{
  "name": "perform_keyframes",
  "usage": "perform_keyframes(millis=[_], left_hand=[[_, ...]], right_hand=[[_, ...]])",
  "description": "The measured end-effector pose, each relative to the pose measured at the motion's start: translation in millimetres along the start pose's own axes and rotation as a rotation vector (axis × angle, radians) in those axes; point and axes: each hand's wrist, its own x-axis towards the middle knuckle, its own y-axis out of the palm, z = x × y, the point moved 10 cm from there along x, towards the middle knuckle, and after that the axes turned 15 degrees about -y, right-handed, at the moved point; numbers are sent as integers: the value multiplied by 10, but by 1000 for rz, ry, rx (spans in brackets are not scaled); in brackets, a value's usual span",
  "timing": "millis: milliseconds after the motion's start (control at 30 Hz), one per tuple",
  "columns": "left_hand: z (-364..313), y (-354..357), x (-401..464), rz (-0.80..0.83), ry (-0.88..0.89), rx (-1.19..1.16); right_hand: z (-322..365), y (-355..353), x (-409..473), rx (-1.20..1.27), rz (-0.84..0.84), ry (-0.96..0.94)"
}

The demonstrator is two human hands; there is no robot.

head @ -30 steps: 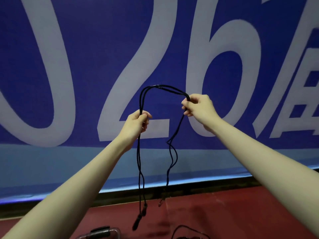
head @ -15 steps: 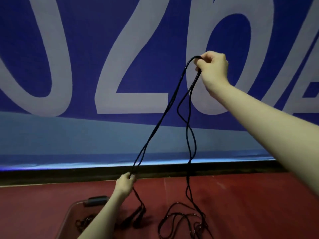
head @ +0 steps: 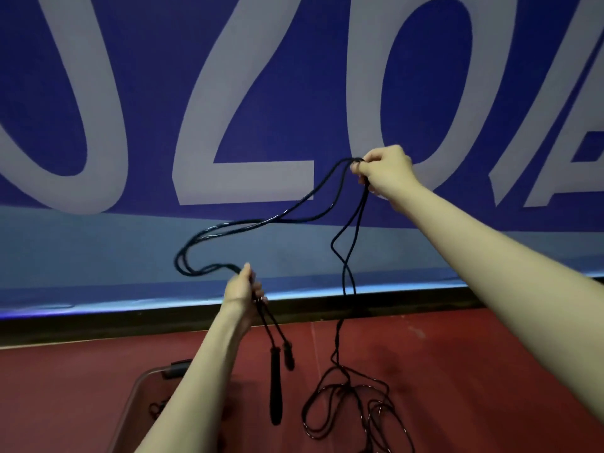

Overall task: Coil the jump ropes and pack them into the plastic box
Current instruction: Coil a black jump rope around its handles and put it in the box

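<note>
A black jump rope [head: 261,222] hangs slack between my two hands in front of a blue banner. My right hand [head: 385,173] is raised at upper right and grips a bend of the rope. My left hand [head: 243,291] is lower, in the middle, and grips the strands just above the two black handles [head: 276,390], which dangle below it. More rope drops from my right hand to a loose pile [head: 353,410] on the red floor. The clear plastic box [head: 143,387] sits at bottom left, partly hidden by my left forearm, with dark rope inside.
A blue banner with big white characters [head: 245,109] fills the background. A dark baseboard strip [head: 98,325] runs along its foot. Red floor [head: 474,371] lies to the right of the rope pile.
My left hand has risen from near the box, lifting the handles off the floor. My right hand has dropped lower, so the rope between them now sags in a loop.
</note>
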Motion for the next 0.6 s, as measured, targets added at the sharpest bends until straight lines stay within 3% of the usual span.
perform_keyframes(millis=[200, 267, 333, 467, 533, 600], left_hand=[[-530, 675, -873, 494, -11, -205], [-593, 707, -1021, 478, -17, -158], [-594, 664, -1042, 440, -40, -152], [-431, 476, -919, 407, -186, -352], [-379, 405, -857, 397, -230, -514], [-353, 390, -823, 395, -235, -632]], right_hand=[[-312, 370, -279, -15, 33, 21], [-450, 449, -381, -97, 12, 40], [-699, 562, -523, -74, 23, 198], [-1108, 933, -1044, 433, -40, 634], [-1180, 1125, -1254, 580, -49, 690], [-1158, 1236, -1384, 567, 3, 655]])
